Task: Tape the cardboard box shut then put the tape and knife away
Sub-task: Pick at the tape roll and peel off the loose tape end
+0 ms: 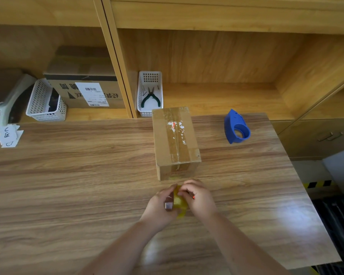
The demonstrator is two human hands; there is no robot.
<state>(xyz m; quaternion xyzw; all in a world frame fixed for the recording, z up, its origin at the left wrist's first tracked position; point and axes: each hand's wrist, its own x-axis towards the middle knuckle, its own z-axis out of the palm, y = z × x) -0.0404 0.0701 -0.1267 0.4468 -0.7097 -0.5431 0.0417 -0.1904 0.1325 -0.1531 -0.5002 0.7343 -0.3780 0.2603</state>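
Note:
A closed brown cardboard box point(175, 141) with old tape along its top seam stands in the middle of the wooden table point(68, 175). Just in front of it, my left hand point(160, 207) grips a yellowish roll of tape point(180, 203) by its brown core. My right hand point(200, 197) pinches the roll's top edge, and a small red and dark object, maybe the knife, shows under its fingers. An empty blue tape dispenser point(236, 129) sits on the table to the right of the box.
A white basket point(149, 79) with pliers point(151, 96) stands on the shelf behind the box. Further left are another white basket point(46, 102), a labelled carton point(87, 92), a scale and paper slips point(8, 135). The table's right edge drops to the floor.

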